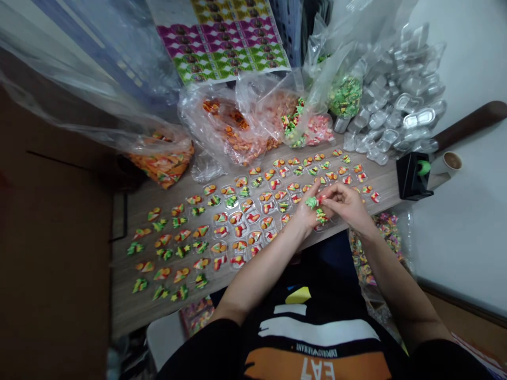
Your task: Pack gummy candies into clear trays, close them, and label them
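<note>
My left hand (304, 217) is turned palm up over the right part of the table, with small green tree-shaped pieces (312, 202) cupped in it. Another green and yellow piece (321, 215) shows by its fingers. Close against it, my right hand (348, 205) pinches a small red piece (320, 199) at the fingertips. Below and around both hands stand clear plastic trays (245, 217) in rows, holding orange, red and green shaped pieces. The exact kind of these pieces is too small to tell.
Along the back lie clear bags of orange pieces (162, 161), pink pieces (319, 129) and green pieces (345, 97). A heap of empty clear containers (400, 100) is at back right. Beside it stand a black tape dispenser (414, 177) and a cup (451, 162). Printed label sheets (225, 39) hang behind.
</note>
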Demonstrator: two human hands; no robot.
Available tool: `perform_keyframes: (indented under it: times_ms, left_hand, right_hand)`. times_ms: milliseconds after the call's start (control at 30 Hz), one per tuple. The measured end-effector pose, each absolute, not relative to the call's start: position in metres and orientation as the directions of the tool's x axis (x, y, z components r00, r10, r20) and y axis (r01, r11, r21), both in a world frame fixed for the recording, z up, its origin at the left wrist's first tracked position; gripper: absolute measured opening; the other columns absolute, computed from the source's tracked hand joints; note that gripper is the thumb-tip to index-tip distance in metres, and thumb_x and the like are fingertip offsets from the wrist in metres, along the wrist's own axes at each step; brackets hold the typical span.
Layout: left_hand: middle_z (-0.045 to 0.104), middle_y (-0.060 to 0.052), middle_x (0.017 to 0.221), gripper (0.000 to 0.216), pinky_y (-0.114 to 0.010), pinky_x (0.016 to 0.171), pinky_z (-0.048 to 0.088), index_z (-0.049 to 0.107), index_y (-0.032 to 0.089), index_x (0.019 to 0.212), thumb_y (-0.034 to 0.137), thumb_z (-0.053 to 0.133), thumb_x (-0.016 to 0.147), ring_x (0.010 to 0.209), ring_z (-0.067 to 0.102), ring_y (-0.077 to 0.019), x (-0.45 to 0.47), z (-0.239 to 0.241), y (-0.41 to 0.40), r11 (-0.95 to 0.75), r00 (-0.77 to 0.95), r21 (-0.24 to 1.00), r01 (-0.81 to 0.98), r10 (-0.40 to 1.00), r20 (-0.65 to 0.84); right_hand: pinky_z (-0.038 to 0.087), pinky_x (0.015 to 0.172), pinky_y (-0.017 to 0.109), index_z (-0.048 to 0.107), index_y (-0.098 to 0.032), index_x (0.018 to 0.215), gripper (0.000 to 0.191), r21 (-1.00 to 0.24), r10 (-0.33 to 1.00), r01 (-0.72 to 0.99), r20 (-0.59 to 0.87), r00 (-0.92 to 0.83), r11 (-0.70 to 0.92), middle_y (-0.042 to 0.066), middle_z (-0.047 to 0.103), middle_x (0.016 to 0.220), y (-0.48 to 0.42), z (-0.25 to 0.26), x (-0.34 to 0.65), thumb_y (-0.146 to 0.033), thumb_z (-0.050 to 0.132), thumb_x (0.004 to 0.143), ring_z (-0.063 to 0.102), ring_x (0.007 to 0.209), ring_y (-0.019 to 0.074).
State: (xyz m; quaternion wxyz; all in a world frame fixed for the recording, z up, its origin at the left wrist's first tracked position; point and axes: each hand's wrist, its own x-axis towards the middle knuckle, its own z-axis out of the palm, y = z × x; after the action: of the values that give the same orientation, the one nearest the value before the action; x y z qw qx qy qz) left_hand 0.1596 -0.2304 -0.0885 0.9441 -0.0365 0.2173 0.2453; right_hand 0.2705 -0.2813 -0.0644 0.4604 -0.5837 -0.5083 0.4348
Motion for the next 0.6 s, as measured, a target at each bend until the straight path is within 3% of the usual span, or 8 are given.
perform_keyframes:
  times_ms: [100,233,400,600]
  left_hand:
    - [0.072,-0.021,0.121,0.056,-0.046,0.104,0.049,0.060,0.009,0.137,0.047,0.039,0.102,0.114,0.069,-0.0307,0.154,-0.089,-0.230,0.895,0.835,0.017,-0.445,0.422,-0.353]
    - [0.063,-0.025,0.135,0.059,-0.048,0.110,0.044,0.055,0.006,0.139,0.046,0.035,0.102,0.130,0.060,-0.0324,0.140,-0.088,-0.223,0.866,0.810,0.030,-0.499,0.478,-0.339]
    - [0.055,-0.024,0.146,0.056,-0.047,0.108,0.046,0.052,0.008,0.141,0.043,0.042,0.099,0.139,0.051,-0.0334,0.126,-0.083,-0.211,0.814,0.755,0.052,-0.578,0.558,-0.344]
    - [0.056,-0.023,0.145,0.055,-0.046,0.106,0.048,0.052,0.009,0.142,0.042,0.043,0.098,0.139,0.051,-0.0327,0.123,-0.086,-0.211,0.804,0.741,0.081,-0.589,0.577,-0.345]
  right_hand:
    - [0.048,0.060,0.025,0.060,-0.023,0.080,0.030,-0.994,0.959,0.039,-0.084,0.271,-0.098,-0.002,0.064,0.075,-0.289,-0.064,0.294,-0.042,0.081,0.070,0.057,0.064,0.0120]
    - [0.038,0.046,0.021,0.062,-0.023,0.083,0.039,-0.979,0.891,0.004,-0.184,0.416,-0.204,-0.003,0.063,0.069,-0.309,-0.072,0.329,-0.041,0.088,0.061,0.049,0.052,0.0089]
    - [0.045,0.053,0.025,0.064,-0.021,0.079,0.039,-0.954,0.903,0.148,-0.186,0.388,-0.260,0.000,0.066,0.071,-0.329,-0.099,0.339,-0.047,0.086,0.060,0.057,0.061,0.0132]
    - [0.049,0.064,0.032,0.067,-0.021,0.080,0.028,-0.860,0.909,0.429,-0.090,0.406,-0.277,0.002,0.067,0.072,-0.327,-0.124,0.336,-0.048,0.071,0.075,0.061,0.066,0.0180]
